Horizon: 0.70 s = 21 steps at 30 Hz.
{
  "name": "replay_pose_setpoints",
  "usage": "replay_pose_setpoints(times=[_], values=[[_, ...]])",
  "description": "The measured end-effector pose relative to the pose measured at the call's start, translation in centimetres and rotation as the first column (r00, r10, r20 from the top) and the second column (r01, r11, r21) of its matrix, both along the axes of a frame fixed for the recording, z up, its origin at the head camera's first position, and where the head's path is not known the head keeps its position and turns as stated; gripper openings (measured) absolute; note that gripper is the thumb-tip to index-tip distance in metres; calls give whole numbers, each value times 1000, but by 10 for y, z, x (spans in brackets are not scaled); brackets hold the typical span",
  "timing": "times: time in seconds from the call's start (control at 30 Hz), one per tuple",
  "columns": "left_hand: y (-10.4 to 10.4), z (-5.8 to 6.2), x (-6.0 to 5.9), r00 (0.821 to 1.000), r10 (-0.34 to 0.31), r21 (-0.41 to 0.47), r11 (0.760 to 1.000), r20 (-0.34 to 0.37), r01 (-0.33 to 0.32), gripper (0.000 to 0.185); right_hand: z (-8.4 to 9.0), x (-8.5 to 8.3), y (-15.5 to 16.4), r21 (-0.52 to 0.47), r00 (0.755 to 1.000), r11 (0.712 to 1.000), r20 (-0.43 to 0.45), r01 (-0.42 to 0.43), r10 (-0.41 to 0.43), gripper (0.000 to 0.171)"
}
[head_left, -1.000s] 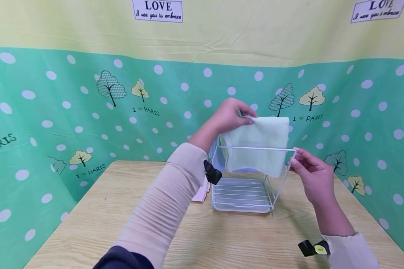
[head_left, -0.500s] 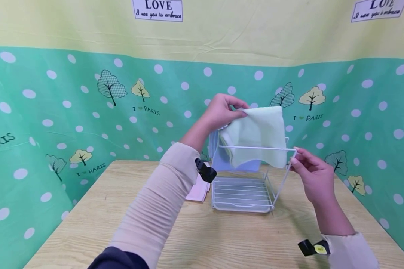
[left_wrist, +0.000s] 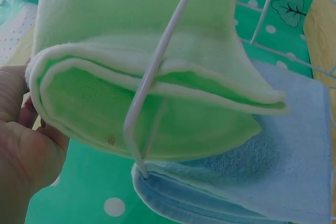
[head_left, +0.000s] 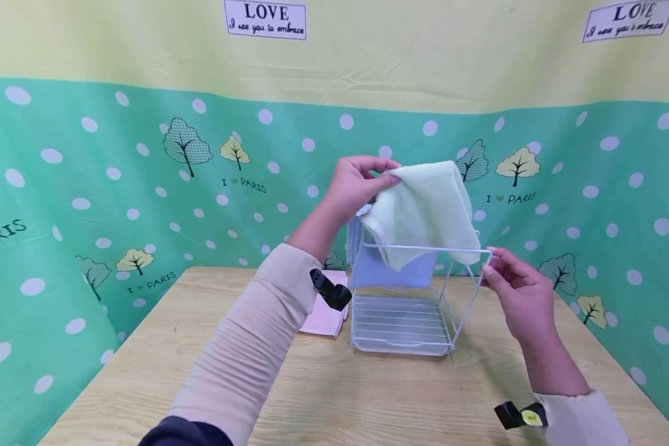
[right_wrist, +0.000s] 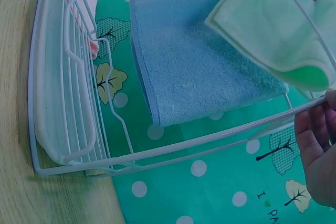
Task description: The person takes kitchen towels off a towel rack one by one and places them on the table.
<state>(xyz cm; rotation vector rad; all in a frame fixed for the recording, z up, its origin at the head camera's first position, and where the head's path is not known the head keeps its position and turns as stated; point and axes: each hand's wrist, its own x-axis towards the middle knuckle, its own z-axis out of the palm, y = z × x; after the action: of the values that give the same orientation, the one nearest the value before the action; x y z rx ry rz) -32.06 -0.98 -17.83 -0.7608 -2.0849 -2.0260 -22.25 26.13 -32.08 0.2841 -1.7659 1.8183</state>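
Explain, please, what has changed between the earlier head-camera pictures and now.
The left hand has moved upward and to the left, raising the green cloth higher against the rack. More of the blue cloth and the pink cloth now shows. Nothing was newly grasped or released: the left hand still pinches the green cloth, and the right hand still grips the rack's upper corner. The rack stayed in place.

The upper cloth [head_left: 426, 195] extends right from the left fingers [head_left: 375, 163]; below them, the hanging cloth [head_left: 393, 269] and, on the surface [head_left: 401, 399], the folded cloth [head_left: 320, 320]. The rack [head_left: 401, 319] extends left from the right fingers [head_left: 509, 257].
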Motion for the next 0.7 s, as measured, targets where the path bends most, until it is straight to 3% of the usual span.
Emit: replay_pose_setpoints(times=[0.37, 0.7], values=[[-12, 7, 6, 999, -14, 181, 983, 37, 7, 20, 0, 1, 1, 15, 999, 999, 42, 28, -29, 34], [-21, 8, 4, 999, 0, 214, 977, 34, -7, 18, 0, -1, 3, 15, 999, 1000, 48, 16, -17, 34]])
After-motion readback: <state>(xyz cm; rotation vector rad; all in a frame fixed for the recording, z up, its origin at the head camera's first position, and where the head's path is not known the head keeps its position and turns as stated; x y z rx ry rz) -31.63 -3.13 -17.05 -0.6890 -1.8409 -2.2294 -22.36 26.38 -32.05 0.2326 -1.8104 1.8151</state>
